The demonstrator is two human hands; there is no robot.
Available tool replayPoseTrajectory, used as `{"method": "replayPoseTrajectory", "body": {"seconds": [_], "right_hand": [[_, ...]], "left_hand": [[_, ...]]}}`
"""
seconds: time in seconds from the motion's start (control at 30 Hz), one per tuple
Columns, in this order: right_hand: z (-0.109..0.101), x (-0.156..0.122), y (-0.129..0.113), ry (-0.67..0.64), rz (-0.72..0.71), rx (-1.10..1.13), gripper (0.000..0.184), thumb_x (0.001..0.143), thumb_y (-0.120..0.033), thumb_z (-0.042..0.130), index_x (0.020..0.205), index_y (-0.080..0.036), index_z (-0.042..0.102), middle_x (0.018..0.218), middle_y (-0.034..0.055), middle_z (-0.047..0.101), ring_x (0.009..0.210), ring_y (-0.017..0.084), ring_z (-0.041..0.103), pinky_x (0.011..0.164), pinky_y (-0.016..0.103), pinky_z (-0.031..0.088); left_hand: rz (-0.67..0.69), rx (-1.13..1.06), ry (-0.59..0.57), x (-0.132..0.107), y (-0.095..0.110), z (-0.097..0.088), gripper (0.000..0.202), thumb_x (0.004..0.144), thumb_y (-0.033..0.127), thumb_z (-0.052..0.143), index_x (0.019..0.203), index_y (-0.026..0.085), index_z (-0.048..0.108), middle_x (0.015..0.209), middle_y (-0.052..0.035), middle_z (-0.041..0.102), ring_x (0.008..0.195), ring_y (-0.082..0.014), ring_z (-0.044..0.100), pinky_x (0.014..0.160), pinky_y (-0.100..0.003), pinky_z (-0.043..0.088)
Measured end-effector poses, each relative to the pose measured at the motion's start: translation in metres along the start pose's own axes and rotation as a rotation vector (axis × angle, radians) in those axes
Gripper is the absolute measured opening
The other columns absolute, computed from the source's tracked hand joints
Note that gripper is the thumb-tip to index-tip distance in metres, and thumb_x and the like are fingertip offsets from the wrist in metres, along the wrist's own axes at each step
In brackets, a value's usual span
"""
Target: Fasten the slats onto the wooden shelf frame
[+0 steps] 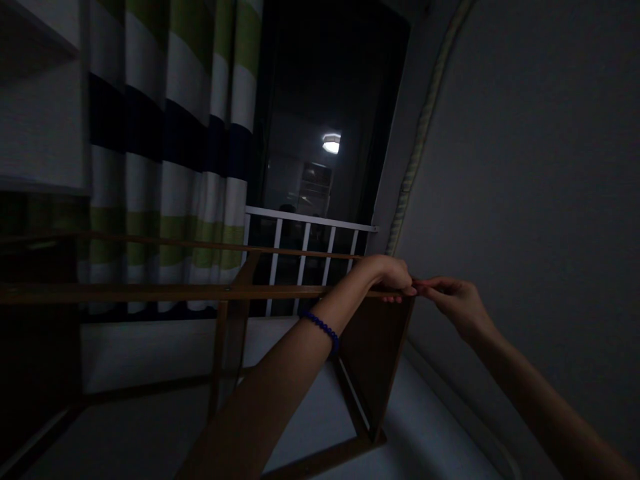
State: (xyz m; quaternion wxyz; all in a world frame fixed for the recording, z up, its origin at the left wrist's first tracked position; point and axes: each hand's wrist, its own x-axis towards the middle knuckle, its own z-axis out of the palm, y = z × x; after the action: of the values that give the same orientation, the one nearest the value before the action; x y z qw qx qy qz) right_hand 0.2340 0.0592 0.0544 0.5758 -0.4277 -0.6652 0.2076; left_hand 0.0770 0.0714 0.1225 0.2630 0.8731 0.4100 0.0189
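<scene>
A brown wooden frame [280,292], made of long rails, an upright divider and end panels, stands before me on the floor. My left hand [393,273] is wrapped over the right end of its top rail, and a blue bead bracelet [323,327] circles that wrist. Just beyond the same corner, my right hand [457,297] is closed in a pinch, its fingertips meeting those of the left. Whatever sits between the right fingertips is too small and dark to make out. Below the hands, the brown end panel [377,353] reaches down to a bottom rail.
Behind the frame hang striped curtains [170,147] and a dark window [330,93] with a white railing [305,247]. A wrapped pipe [415,160] runs down the grey wall [540,167] at right. White shelving [40,120] stands at upper left.
</scene>
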Motion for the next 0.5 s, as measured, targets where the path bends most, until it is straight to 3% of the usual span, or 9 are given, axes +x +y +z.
{"method": "replayPoseTrajectory", "body": {"seconds": [0.2,0.3,0.4,0.5], "right_hand": [[-0.002,0.001,-0.002,-0.068,-0.021,-0.052,0.048,0.051,-0.058,0.074,0.071,-0.015,0.068,0.079,0.0084,0.063,0.075,0.022,0.059,0.069,0.028,0.049],[-0.003,0.001,-0.004,-0.077,-0.043,-0.081,0.053,0.051,-0.063,0.073,0.073,-0.015,0.068,0.077,0.0094,0.063,0.075,0.024,0.06,0.069,0.031,0.05],[-0.002,0.002,-0.005,-0.076,-0.073,-0.095,0.057,0.052,-0.067,0.07,0.073,-0.015,0.068,0.077,0.0096,0.063,0.074,0.024,0.06,0.068,0.031,0.051],[0.0,0.003,-0.004,-0.056,-0.115,-0.103,0.06,0.053,-0.071,0.067,0.072,-0.014,0.066,0.076,0.0099,0.063,0.073,0.023,0.06,0.068,0.03,0.052]], "left_hand": [[-0.03,0.181,0.112,-0.012,0.007,0.006,0.029,0.088,0.025,0.039,0.106,0.008,0.054,0.077,-0.0061,0.061,0.065,-0.0102,0.057,0.062,-0.023,0.05],[-0.032,0.371,0.36,-0.027,0.014,0.022,0.024,0.084,0.023,0.046,0.099,0.009,0.059,0.091,-0.0115,0.06,0.087,-0.021,0.058,0.077,-0.036,0.049],[-0.018,0.511,0.678,-0.038,0.016,0.046,0.029,0.083,0.02,0.047,0.108,0.007,0.053,0.11,-0.0152,0.052,0.106,-0.0283,0.047,0.085,-0.042,0.044],[0.051,0.632,0.905,-0.036,0.01,0.063,0.027,0.08,0.023,0.052,0.105,0.011,0.055,0.102,-0.0102,0.053,0.101,-0.026,0.048,0.081,-0.039,0.045]]}}
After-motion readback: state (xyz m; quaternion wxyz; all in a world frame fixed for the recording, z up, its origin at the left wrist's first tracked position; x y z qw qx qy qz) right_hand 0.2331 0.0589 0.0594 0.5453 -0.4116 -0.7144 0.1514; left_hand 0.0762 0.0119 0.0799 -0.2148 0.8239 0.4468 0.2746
